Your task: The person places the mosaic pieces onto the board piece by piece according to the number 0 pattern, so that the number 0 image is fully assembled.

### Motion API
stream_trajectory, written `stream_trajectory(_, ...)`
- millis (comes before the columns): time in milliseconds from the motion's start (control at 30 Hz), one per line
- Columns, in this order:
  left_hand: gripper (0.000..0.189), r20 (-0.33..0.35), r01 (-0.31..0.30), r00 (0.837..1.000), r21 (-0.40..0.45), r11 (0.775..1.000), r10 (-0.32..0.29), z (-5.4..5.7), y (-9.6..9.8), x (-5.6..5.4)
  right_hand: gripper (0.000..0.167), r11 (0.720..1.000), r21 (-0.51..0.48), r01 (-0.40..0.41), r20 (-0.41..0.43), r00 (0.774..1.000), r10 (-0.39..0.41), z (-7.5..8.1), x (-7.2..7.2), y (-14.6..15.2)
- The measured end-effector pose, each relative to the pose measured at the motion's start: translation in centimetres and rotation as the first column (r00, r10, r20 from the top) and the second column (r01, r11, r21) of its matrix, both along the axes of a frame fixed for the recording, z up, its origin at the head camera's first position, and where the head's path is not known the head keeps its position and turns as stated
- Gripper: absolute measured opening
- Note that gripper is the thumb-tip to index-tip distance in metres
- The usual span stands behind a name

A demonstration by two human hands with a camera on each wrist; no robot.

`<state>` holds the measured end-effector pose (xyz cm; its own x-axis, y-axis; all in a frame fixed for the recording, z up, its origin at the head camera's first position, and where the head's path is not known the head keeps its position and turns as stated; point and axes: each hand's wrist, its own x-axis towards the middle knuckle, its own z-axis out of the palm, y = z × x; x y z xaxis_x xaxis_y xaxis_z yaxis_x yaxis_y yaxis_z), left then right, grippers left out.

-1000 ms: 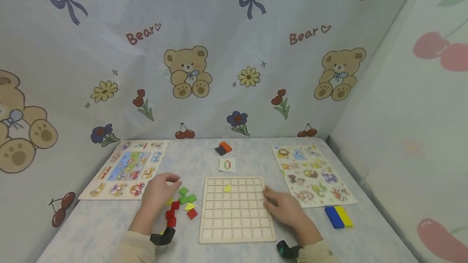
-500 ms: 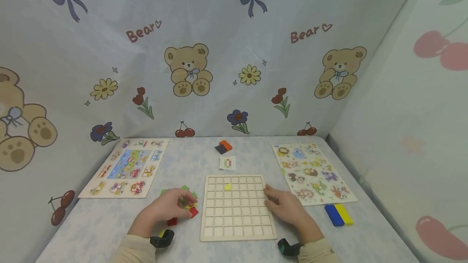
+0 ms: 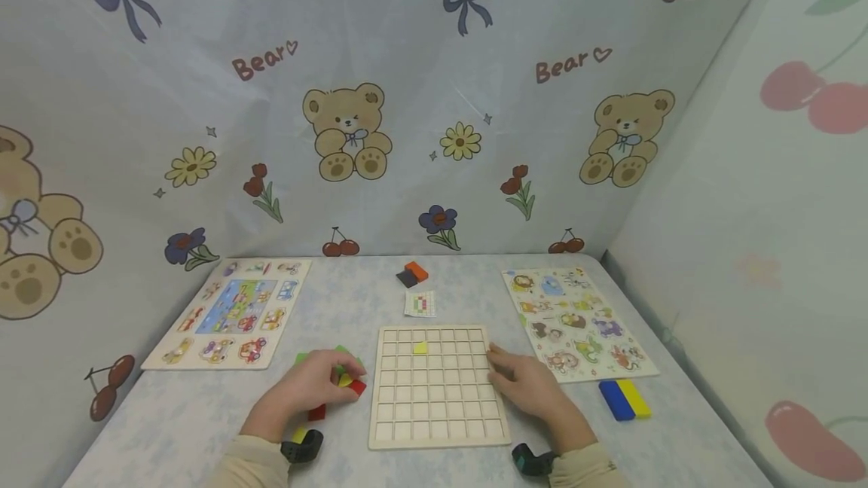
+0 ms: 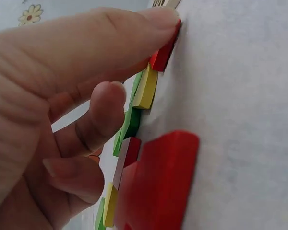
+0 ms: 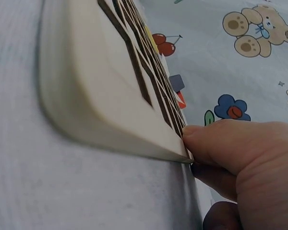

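Observation:
In the head view a pale wooden grid board (image 3: pixel 439 439) lies mid-table, with one yellow tile (image 3: pixel 420 348) in an upper cell. My left hand (image 3: pixel 308 382) is over the loose tiles left of it, thumb and index finger pinching a red square tile (image 3: pixel 357 387) at table level. The left wrist view has that red tile (image 4: pixel 164 53) under the thumb tip, a yellow tile (image 4: pixel 146 88) and green tile (image 4: pixel 131 122) beside it, and more red tiles (image 4: pixel 165 177) nearer. My right hand (image 3: pixel 529 386) grips the board's right edge, thumb on top (image 5: pixel 206 143).
A vehicle puzzle board (image 3: pixel 156 358) lies back left, an animal puzzle board (image 3: pixel 576 376) back right. Blue (image 3: pixel 616 401) and yellow (image 3: pixel 634 399) blocks lie by the latter. A small pattern card (image 3: pixel 420 304) and black (image 3: pixel 406 278) and orange (image 3: pixel 417 271) pieces lie behind the grid.
My left hand has come down and right from above the green tiles to the red tile and pinches it. My right hand stays at the board's edge.

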<state>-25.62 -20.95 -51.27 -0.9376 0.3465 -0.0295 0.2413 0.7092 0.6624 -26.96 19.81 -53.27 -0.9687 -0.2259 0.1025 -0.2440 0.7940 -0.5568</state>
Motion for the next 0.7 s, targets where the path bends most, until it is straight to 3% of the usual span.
stream_trajectory(333,0.032,0.001,-0.014,1.000,0.002,1.000,0.014,-0.4,0.3,-0.3,0.044,1.000,-0.010,0.001,-0.011,1.000,-0.001,0.3,0.3,-0.2)
stream_trajectory(533,0.026,-0.029,-0.065,0.998,-0.050,0.997,0.064,-0.5,0.5,-0.5,0.043,1.000,-0.018,0.002,-0.003,1.000,-0.002,0.6,0.3,-0.2)
stream_trajectory(700,0.022,-0.103,-0.142,0.986,-0.101,0.985,0.132,0.1,1.4,-0.7,0.043,1.000,-0.019,-0.010,0.006,1.000,0.011,0.4,0.1,0.0)
